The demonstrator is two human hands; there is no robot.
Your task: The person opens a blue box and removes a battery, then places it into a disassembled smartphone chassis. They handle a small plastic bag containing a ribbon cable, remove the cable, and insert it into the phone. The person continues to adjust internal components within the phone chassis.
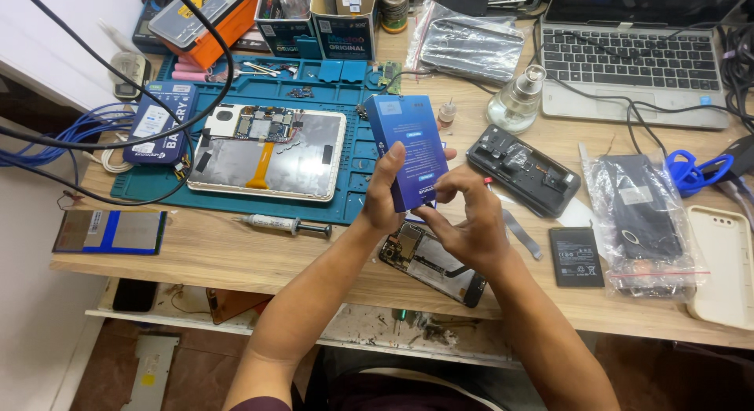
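Cluttered across the wooden workbench (236, 254) lay repair gear: a teal work mat (345, 199) bearing an opened tablet (267, 152), a syringe (287, 224) near the front edge, a laptop (636, 58) at the back right. Above the bench's near edge, both hands held a blue rectangular box (408, 148) clear of the surface. Its long axis stood roughly upright, tilted a little away from the person, broad face turned toward the camera. The left hand (385, 199) clasped the box's lower left side, thumb laid up along that edge. The right hand (471, 219) closed on the bottom right corner, fingertips pinching there, possibly at an end flap, though the fingers hid it. Directly beneath the hands an opened phone (432, 263) lay flat on the bench, and a flat black battery (576, 256) sat off to the right.
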